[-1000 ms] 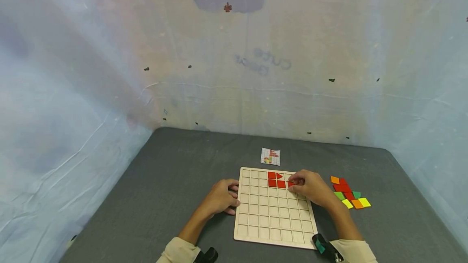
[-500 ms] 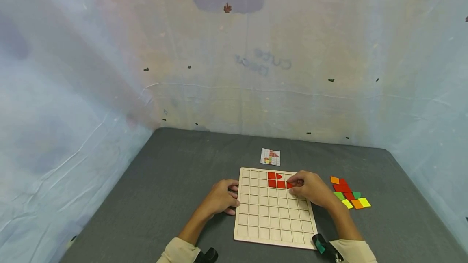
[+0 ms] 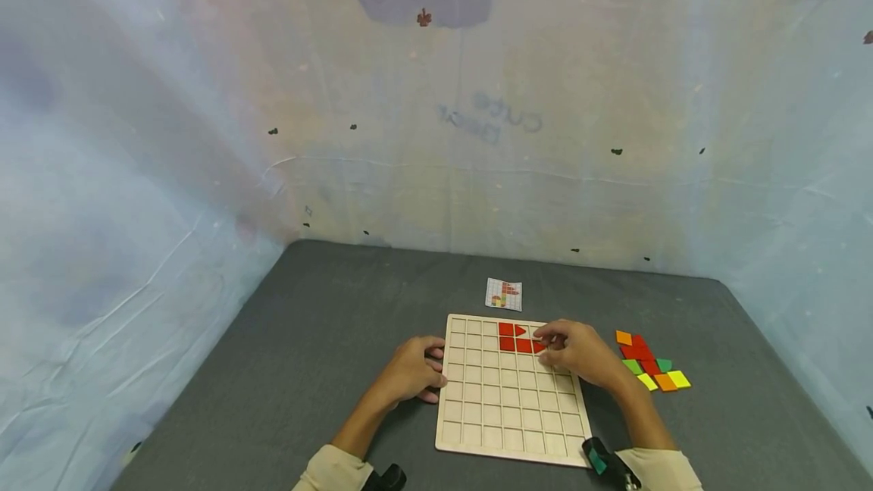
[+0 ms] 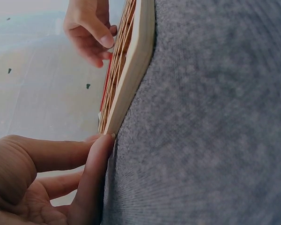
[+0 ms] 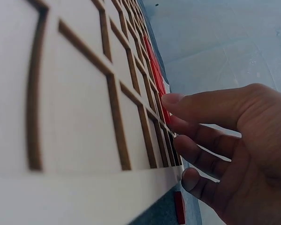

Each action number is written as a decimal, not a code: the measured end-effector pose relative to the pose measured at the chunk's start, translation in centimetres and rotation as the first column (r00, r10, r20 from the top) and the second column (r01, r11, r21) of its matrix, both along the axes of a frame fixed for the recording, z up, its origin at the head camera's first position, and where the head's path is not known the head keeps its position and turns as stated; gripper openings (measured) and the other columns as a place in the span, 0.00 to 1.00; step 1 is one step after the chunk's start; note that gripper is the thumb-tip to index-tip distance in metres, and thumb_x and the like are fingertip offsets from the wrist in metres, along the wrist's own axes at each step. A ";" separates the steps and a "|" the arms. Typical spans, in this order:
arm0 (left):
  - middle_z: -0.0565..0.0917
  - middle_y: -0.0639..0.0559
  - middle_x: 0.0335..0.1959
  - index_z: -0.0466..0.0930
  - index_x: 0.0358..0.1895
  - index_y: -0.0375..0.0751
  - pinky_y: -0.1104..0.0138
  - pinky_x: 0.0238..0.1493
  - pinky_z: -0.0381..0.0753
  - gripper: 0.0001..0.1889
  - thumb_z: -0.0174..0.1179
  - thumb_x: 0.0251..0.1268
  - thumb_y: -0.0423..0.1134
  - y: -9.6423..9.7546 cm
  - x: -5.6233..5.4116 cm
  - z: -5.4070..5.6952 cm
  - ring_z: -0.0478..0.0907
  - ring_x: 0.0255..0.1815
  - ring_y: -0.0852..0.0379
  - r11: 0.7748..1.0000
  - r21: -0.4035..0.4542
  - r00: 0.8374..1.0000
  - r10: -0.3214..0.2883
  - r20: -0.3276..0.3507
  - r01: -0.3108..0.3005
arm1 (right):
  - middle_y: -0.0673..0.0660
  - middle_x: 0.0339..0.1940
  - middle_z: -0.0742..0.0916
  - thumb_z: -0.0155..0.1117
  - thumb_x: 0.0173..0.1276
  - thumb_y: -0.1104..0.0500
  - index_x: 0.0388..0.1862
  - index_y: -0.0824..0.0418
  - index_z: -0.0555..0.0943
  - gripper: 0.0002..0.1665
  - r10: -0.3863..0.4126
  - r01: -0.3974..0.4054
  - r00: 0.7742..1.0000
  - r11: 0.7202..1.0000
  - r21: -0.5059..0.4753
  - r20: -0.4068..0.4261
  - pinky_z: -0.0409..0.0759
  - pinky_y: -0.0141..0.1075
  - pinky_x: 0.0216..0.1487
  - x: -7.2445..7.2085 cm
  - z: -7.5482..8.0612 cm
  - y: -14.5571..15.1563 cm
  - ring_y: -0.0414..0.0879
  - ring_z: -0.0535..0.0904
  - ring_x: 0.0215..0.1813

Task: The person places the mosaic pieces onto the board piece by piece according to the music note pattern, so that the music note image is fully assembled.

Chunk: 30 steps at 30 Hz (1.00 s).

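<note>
A wooden grid board (image 3: pixel 508 400) lies on the table with red square tiles (image 3: pixel 506 343) and a red triangle tile (image 3: pixel 520 330) in its far rows. My left hand (image 3: pixel 409 370) rests against the board's left edge, thumb and fingertips touching its side. Over the right part of the second row is my right hand (image 3: pixel 580 351). Its thumb and index finger are apart, beside a second red triangle tile (image 3: pixel 539 347) lying in a cell. In the right wrist view, the thumb (image 5: pixel 178 101) is close to the red tiles; whether it touches them I cannot tell.
Behind the board lies a small pattern card (image 3: pixel 503 295) with a coloured grid picture. Right of the right hand is a loose cluster of red, orange, green and yellow tiles (image 3: pixel 651 366). The grey table (image 3: pixel 341 294) ends at a pale cloth backdrop (image 3: pixel 409 195).
The second red triangle has shifted left into its cell beside the red square. The right index finger has lifted slightly away, showing more of the tile. The left hand has stayed still.
</note>
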<state>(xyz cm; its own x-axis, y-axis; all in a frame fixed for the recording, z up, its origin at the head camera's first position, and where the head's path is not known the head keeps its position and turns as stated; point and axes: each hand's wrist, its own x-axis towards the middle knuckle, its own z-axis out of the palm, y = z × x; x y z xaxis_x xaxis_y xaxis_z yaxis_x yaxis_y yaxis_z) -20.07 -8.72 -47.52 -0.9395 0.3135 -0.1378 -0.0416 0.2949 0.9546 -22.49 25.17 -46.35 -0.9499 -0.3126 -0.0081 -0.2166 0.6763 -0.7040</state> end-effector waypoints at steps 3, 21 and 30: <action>0.78 0.37 0.56 0.73 0.72 0.26 0.58 0.27 0.92 0.36 0.70 0.55 0.18 0.0 0.0 0.0 0.83 0.45 0.49 1.000 0.004 1.000 -0.004 -0.001 0.004 | 0.54 0.45 0.87 0.77 0.66 0.61 0.57 0.62 0.87 0.21 0.001 -0.001 1.000 1.000 -0.011 0.000 0.83 0.34 0.40 -0.1 0.0 0.3 0.47 0.80 0.44; 0.78 0.37 0.56 0.72 0.72 0.26 0.58 0.28 0.92 0.36 0.70 0.56 0.18 0.0 -0.1 -0.2 0.83 0.45 0.50 1.000 -0.001 1.000 -0.015 0.000 0.015 | 0.56 0.49 0.89 0.79 0.66 0.59 0.59 0.62 0.87 0.23 -0.104 0.106 0.991 0.994 0.028 -0.082 0.83 0.43 0.49 0.3 0.7 4.1 0.50 0.81 0.50; 0.78 0.37 0.56 0.73 0.72 0.27 0.58 0.28 0.93 0.37 0.70 0.55 0.19 0.0 -0.1 -0.2 0.83 0.46 0.49 1.000 -0.004 1.000 -0.009 -0.003 0.009 | 0.60 0.53 0.90 0.77 0.69 0.57 0.63 0.63 0.84 0.26 -0.167 0.171 0.983 0.984 0.044 -0.079 0.84 0.43 0.46 0.7 0.8 6.5 0.55 0.83 0.54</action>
